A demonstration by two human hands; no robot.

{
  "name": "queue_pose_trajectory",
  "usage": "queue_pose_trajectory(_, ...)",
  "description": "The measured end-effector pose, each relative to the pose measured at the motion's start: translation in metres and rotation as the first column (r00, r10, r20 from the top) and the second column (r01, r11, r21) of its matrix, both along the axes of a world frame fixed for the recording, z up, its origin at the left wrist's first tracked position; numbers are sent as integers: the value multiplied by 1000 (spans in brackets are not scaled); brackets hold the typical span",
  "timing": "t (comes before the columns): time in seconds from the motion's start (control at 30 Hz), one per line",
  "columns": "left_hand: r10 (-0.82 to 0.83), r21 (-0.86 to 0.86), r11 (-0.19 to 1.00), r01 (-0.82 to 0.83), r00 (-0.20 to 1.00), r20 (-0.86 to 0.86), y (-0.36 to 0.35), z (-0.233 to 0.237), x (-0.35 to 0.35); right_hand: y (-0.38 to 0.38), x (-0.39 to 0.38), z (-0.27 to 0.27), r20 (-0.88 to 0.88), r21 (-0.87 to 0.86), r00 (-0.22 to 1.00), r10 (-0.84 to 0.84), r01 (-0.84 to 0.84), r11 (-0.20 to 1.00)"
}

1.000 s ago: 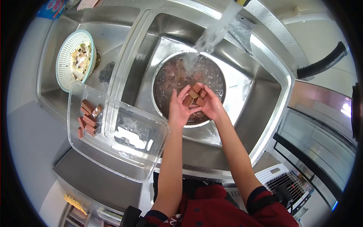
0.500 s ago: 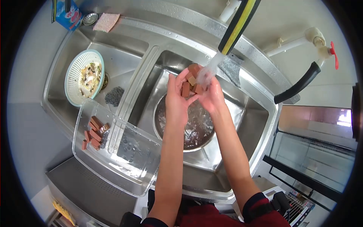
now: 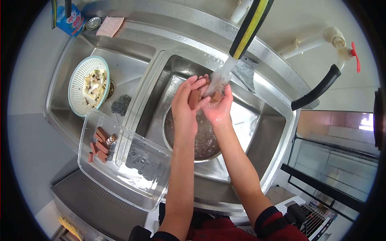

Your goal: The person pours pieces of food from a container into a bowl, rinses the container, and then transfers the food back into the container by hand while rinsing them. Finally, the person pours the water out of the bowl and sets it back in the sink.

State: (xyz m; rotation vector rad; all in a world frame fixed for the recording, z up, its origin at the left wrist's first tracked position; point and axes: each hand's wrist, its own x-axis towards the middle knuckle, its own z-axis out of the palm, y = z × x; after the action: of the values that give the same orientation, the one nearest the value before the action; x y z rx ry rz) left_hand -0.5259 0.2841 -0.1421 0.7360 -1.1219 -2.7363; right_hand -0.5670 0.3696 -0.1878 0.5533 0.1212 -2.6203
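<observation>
My left hand (image 3: 185, 96) and my right hand (image 3: 218, 107) are cupped together around several small reddish-brown blocks (image 3: 194, 99). Fingers and splashing water partly hide the blocks. Water pours onto them from a black hose with a yellow stripe (image 3: 250, 30). Beneath my hands, a round metal bowl (image 3: 165, 132) of murky, bubbling water stands in the right sink basin (image 3: 245, 120). More reddish-brown blocks (image 3: 102, 146) lie at the left end of a clear plastic bin (image 3: 120, 182), which rests across the sink's front left edge.
In the left basin sit a pale strainer basket (image 3: 76, 90) holding scraps and a grey scouring pad (image 3: 120, 105). A pink sponge (image 3: 109, 27), a metal drain strainer (image 3: 93, 23) and a blue packet (image 3: 71, 20) are on the back ledge. Grey cloth (image 3: 243, 73) hangs behind the hose.
My hands have drawn closer together and sunk slightly, and the fingers now curl over the blocks, covering more of them. The stream now falls between my hands.
</observation>
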Motion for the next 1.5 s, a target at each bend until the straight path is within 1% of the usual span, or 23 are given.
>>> queue_pose_trajectory(0.07, 66, 40, 997, -65, 998, -11, 0, -7, 1, -1, 1, 0, 34, 71, 999, -30, 28, 997)
queue_pose_trajectory(0.1, 199, 116, 972, -203, 979, 41, -1, -12, 1, -3, 2, 3, 64, 141, 996, -62, 52, 989)
queue_pose_trajectory(0.13, 324, 185, 923, -338, 940, 102, -1, -18, 1, -4, 1, 7, 65, 141, 996, -61, 51, 989)
queue_pose_trajectory(0.23, 433, 192, 864, -465, 882, 187, 6, -43, -16, -3, -2, 14, 78, 86, 995, -66, 60, 995)
queue_pose_trajectory(0.3, 340, 580, 730, -360, 929, 148, 13, -36, -32, -2, -3, 11, -175, 250, 984, -35, 79, 965)
queue_pose_trajectory(0.33, 316, 563, 767, -308, 945, 87, 18, -44, -41, -1, -6, 12, -173, 252, 985, -29, 72, 965)
queue_pose_trajectory(0.4, 293, 542, 798, -264, 955, 33, 27, -47, -46, 4, -11, 14, -313, 542, 948, -52, 224, 810)
queue_pose_trajectory(0.43, 281, 554, 795, -246, 959, 22, 32, -42, -47, 6, -12, 12, -312, 544, 949, -49, 221, 810)
queue_pose_trajectory(0.5, 269, 567, 792, -228, 963, 10, 38, -38, -46, 9, -13, 9, -376, 665, 923, -80, 328, 671)
queue_pose_trajectory(0.6, 264, 542, 809, -225, 964, 6, 41, -41, -41, 11, -8, 12, -439, 595, 893, -100, 372, 713)
queue_pose_trajectory(0.67, 238, 748, 655, -111, 969, -65, 39, -43, -35, 11, -9, 16, -447, 587, 886, -126, 397, 705)
queue_pose_trajectory(0.7, 236, 746, 656, -112, 970, -63, 37, -40, -34, 10, -8, 17, -453, 581, 878, -154, 422, 697)
queue_pose_trajectory(0.8, 228, 681, 724, -109, 970, -86, 34, -27, -33, 6, -10, 14, -371, 538, 907, -201, 387, 749)
queue_pose_trajectory(0.83, 220, 560, 819, -124, 970, -107, 34, -20, -33, 4, -10, 15, -369, 538, 907, -204, 388, 748)
queue_pose_trajectory(0.87, 209, 424, 895, -137, 969, -128, 33, -17, -32, 2, -10, 15, -237, 558, 942, -238, 333, 760)
queue_pose_trajectory(0.9, 206, 420, 897, -135, 970, -126, 31, -19, -30, 0, -10, 16, -99, 568, 958, -268, 275, 776)
queue_pose_trajectory(0.93, 181, 350, 931, -106, 965, -189, 28, -23, -28, -1, -10, 14, -95, 565, 958, -272, 277, 777)
queue_pose_trajectory(1.0, 151, 274, 958, -79, 956, -251, 25, -24, -26, -5, -9, 16, -89, 346, 981, -171, 192, 918)
queue_pose_trajectory(1.07, 264, 273, 941, -201, 939, -220, 23, -21, -25, -10, -4, 27, -66, 335, 981, -180, 192, 922)
queue_pose_trajectory(1.13, 269, 266, 939, -217, 946, -178, 25, -22, -25, -12, -2, 31, -44, 324, 982, -184, 189, 927)
queue_pose_trajectory(1.2, 278, 262, 936, -236, 952, -133, 26, -24, -23, -8, -2, 26, -166, 344, 975, -149, 199, 918)
queue_pose_trajectory(1.33, 285, 458, 867, -194, 949, -137, 34, -27, -16, 3, 1, 30, -260, 423, 959, -112, 217, 880)
queue_pose_trajectory(1.5, 330, 655, 731, -190, 939, -97, 43, -19, -9, 13, 6, 37, -427, 608, 902, -59, 335, 720)
